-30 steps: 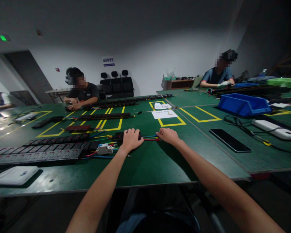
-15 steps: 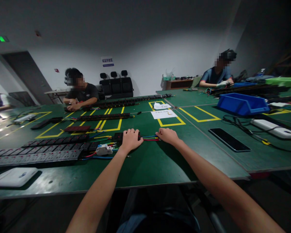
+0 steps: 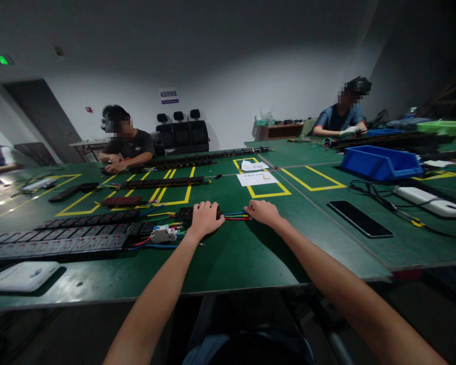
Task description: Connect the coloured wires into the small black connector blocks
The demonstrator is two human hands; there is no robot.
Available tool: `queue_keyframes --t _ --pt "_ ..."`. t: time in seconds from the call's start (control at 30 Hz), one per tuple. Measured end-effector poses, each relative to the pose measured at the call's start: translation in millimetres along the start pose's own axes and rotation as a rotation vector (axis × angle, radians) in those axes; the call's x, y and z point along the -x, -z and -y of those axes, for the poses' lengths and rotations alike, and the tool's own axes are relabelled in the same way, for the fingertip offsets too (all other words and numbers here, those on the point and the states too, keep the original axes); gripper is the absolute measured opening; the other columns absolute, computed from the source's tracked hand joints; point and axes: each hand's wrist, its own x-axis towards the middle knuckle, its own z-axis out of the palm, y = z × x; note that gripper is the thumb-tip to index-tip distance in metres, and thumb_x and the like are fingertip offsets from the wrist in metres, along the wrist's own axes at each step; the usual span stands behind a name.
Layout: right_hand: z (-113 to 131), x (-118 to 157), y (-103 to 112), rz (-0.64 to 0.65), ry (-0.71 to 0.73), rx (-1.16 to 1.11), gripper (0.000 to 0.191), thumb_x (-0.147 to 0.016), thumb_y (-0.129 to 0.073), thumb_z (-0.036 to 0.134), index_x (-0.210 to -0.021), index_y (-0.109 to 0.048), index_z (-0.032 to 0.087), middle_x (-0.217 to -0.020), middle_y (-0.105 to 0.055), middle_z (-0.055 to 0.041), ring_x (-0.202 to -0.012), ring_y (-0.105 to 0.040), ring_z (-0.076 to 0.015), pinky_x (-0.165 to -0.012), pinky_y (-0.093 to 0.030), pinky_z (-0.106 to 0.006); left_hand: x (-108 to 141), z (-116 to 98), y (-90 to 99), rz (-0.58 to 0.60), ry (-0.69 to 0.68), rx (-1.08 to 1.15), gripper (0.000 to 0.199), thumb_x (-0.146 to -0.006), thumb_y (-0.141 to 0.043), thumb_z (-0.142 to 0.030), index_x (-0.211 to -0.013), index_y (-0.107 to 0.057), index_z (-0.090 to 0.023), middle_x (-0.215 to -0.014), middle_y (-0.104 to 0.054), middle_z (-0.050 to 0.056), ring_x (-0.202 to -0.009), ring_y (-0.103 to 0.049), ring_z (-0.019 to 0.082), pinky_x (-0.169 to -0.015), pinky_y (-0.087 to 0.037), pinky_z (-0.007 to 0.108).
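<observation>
My left hand is closed over a black block from which wires run out on both sides. To its right, my right hand pinches the far ends of the coloured wires, which are red, green, yellow and blue. The wires stretch between the two hands just above the green table. Left of my left hand sits a white circuit breaker with red and blue wires. Long power strips with rows of sockets lie beyond it at the left.
A smartphone and a white power bank with black cables lie at right, near a blue bin. Another white device is at the front left. Paper sheets lie ahead. Co-workers sit across the table.
</observation>
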Motion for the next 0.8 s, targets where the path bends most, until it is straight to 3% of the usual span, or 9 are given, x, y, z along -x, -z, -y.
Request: queue_keyframes --t 0.8 --pt "-1.7 -1.5 -2.7 -0.019 0.025 -0.005 0.039 -0.102 -0.044 0.050 -0.101 -0.070 0.021 -0.103 -0.074 -0.0115 -0.095 -0.071 -0.0275 -0.077 -0.048 -0.033 1.1 -0.2 2.1 0.006 -0.001 0.030 0.043 -0.094 -0.050 -0.053 -0.118 -0.063 -0.019 -0.115 -0.065 0.015 -0.109 -0.056 0.033 -0.094 -0.038 0.046"
